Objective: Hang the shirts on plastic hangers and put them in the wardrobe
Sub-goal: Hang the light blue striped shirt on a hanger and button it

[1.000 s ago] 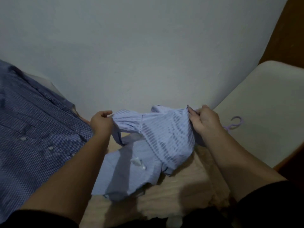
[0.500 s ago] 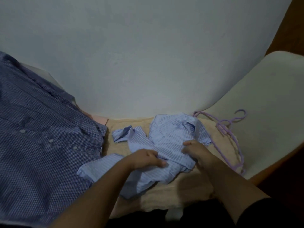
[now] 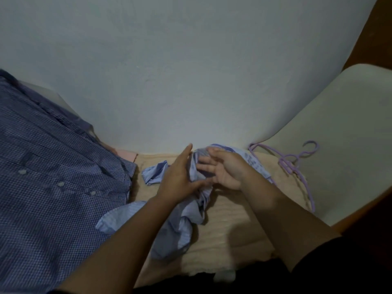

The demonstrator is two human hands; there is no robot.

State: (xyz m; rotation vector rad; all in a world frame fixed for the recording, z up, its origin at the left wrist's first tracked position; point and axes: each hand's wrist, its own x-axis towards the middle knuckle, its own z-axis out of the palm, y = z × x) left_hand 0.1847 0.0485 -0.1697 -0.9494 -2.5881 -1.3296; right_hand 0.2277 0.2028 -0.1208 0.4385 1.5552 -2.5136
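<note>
A light blue striped shirt (image 3: 184, 228) lies crumpled on a beige blanket (image 3: 235, 221), just below the wall. My left hand (image 3: 180, 179) lies on the shirt's upper part with straight fingers and the thumb spread across the cloth. My right hand (image 3: 226, 169) hovers over the collar end, palm turned toward the left hand, fingers relaxed and gripping nothing. A purple plastic hanger (image 3: 293, 166) lies to the right of the shirt, half on the blanket and half on a white cushion (image 3: 350, 134). Part of the shirt is hidden under both hands.
A dark blue checked shirt (image 3: 53, 166) covers the left side, its edge close to the striped shirt. A small pink cloth (image 3: 127, 154) peeks out by the pale wall (image 3: 191, 71). Brown wood (image 3: 379, 35) shows at the far right.
I lowered the striped shirt from the air onto the blanket, which uncovered the hanger. Both hands then let go of the cloth and moved up toward the collar end.
</note>
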